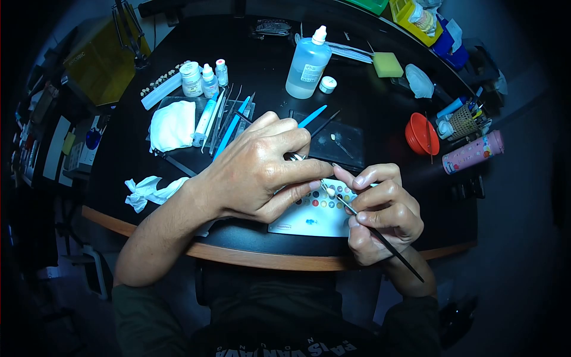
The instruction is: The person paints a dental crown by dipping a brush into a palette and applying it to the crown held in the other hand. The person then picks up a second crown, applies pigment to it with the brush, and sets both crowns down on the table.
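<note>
My left hand [264, 169] reaches in from the left with its thumb and index finger pinched on a slim metal tool, like tweezers, mostly hidden by the fingers. At the tool's tip sits a small cream tooth crown [331, 192]. My right hand [386, 208] is closed around a thin dark-handled brush [392, 247], its tip pointing up and left, right by the crown. Fingertips of both hands come close together above the crown. Below them lies a white palette [330, 227] with rows of coloured dabs and a blue smear, partly covered by my left hand.
Behind the hands are a dark slab [351, 137] and a large clear bottle [308, 68]. White cloth [172, 128], small bottles [191, 79] and dental tools stand left. At right are a red bowl [421, 134], a pink bottle [474, 152] and a pen basket [467, 122].
</note>
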Tool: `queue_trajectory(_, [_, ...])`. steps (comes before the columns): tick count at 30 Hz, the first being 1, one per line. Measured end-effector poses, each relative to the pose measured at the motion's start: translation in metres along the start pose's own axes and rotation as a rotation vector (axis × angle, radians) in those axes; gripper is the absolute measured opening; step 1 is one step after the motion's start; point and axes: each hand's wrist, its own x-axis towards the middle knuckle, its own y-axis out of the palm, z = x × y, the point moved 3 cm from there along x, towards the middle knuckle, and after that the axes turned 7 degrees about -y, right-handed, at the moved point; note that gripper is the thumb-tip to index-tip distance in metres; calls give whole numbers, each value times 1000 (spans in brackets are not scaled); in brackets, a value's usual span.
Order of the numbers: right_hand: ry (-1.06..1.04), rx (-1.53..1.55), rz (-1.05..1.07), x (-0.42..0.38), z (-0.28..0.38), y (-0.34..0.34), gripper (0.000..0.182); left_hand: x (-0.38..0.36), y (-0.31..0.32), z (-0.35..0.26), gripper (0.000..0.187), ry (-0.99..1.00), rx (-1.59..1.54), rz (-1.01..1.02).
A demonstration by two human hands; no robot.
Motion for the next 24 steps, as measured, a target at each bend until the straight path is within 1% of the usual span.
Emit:
queue_trajectory(8, [3,9,-8,0,0,0,23,-1,0,0,24,7,7,-9])
queue_trajectory(11, [5,1,4,0,0,1,22,0,0,0,32,22,0,-22])
queue_trajectory(14, [5,9,2,0,0,0,22,0,1,0,33,23,3,-26])
queue_trajectory(20, [19,9,12,1,1,0,20,0,0,1,32,30,-8,-32])
queue_trajectory(24, [19,18,10,1,1,1,20,0,-1,-1,26,11,14,-10])
